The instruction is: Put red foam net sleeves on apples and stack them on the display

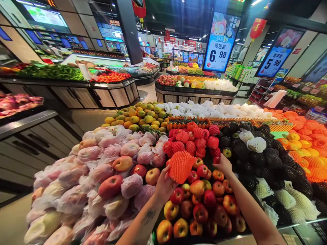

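Note:
My left hand (pixel 165 183) grips an orange foam fruit net (pixel 181 166), held above the front of the display. Whether a fruit sits inside the net I cannot tell. My right hand (pixel 224 166) is closed round a small red apple (pixel 216 160) at the right edge of the apple heap. Below and between the hands lie loose red and yellow apples (pixel 200 212). Just behind them are stacked apples in red foam nets (pixel 190 147).
Left of my arms is a mound of large plastic-wrapped fruit (pixel 87 170). Fruit in black foam nets (pixel 270 158) lies on the right, with orange-netted fruit (pixel 316 149) beyond. Mangoes (pixel 140 117) and white-wrapped fruit (pixel 199 110) line the back. Price screens (pixel 218 44) hang overhead.

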`<action>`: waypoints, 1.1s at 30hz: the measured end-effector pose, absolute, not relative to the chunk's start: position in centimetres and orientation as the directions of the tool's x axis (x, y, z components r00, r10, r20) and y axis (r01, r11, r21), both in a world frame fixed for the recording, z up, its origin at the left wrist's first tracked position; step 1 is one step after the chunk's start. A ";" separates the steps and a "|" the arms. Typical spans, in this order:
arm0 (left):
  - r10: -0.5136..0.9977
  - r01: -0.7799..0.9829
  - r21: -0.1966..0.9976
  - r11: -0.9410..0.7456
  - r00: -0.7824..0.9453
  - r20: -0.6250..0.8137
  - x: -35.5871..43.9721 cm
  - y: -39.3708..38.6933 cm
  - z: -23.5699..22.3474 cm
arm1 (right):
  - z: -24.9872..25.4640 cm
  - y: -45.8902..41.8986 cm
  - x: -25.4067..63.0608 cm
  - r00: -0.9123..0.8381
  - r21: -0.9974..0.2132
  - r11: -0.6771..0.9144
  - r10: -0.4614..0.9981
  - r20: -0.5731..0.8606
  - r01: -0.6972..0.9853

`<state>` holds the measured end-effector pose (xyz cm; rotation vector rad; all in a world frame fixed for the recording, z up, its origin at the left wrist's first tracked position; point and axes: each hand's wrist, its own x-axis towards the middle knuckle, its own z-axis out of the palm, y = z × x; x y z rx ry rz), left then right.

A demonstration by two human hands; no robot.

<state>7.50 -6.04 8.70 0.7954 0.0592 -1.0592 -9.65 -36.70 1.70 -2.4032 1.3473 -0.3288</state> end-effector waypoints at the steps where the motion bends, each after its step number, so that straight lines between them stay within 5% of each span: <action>1: -0.755 0.784 0.570 0.243 0.522 -0.397 7.7 -5.6 8.0 | 1.0 -36.8 -9.7 0.538 -0.398 -0.502 -0.842 0.023 -0.768; 7: -0.798 0.694 0.694 0.193 0.522 -0.300 7.5 -3.3 4.5 | -1.1 -38.4 -10.7 0.620 -0.321 -0.581 -0.784 -0.024 -0.748; 24: -0.693 0.495 0.864 0.091 0.655 -0.302 5.0 -1.3 5.2 | 0.1 -35.5 -10.9 0.495 -0.191 -0.492 -0.868 0.036 -0.850; 28: -0.694 0.254 0.967 0.034 0.702 -0.160 5.0 -1.1 4.7 | 2.8 -33.7 -10.5 0.549 -0.332 -0.533 -0.834 0.053 -0.778; 31: -0.725 -0.144 0.989 -0.017 0.684 0.087 5.1 -1.0 4.3 | 5.5 -30.0 -9.9 0.687 -0.491 -0.638 -0.719 0.104 -0.593; 33: -0.771 -0.431 0.902 -0.017 0.580 0.263 5.0 -0.9 4.1 | 7.1 -26.7 -9.8 0.801 -0.605 -0.686 -0.585 0.129 -0.404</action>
